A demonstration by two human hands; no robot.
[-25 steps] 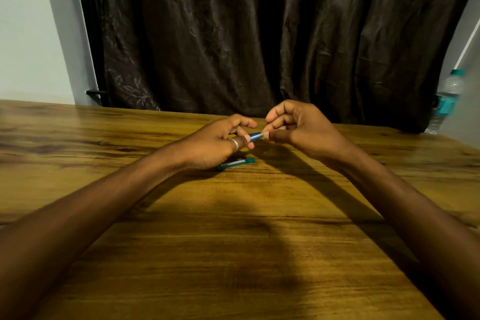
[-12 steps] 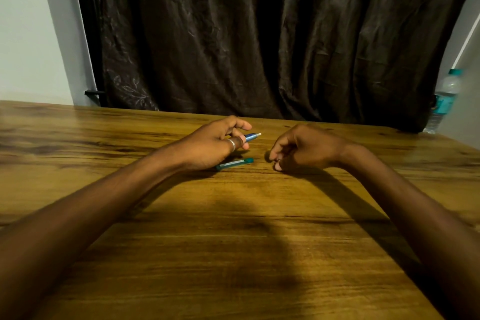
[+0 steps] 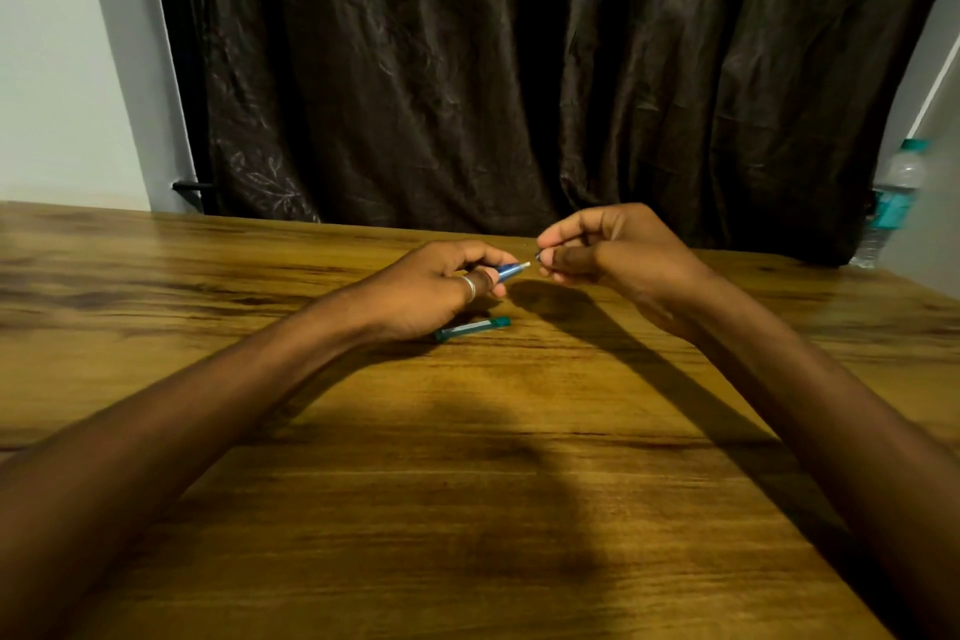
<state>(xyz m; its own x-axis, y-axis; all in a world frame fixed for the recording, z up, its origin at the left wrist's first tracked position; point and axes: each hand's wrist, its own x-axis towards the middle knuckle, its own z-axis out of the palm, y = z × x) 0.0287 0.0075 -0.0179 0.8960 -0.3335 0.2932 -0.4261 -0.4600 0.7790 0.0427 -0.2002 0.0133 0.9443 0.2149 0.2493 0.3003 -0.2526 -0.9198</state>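
Note:
My left hand, a ring on one finger, grips a blue pen-like barrel whose pale tip points right. My right hand is raised just to the right of that tip, thumb and fingers pinching a tiny dark part a short gap from the barrel. A small green tube lies flat on the wooden table, under the left hand's near edge.
A dark curtain hangs behind the table's far edge. A clear water bottle with a teal label stands at the far right. A pale wall is at the left.
My right hand has lifted from the table, where it was curled half a second ago, back up to the barrel's tip. The left hand and green tube have stayed put.

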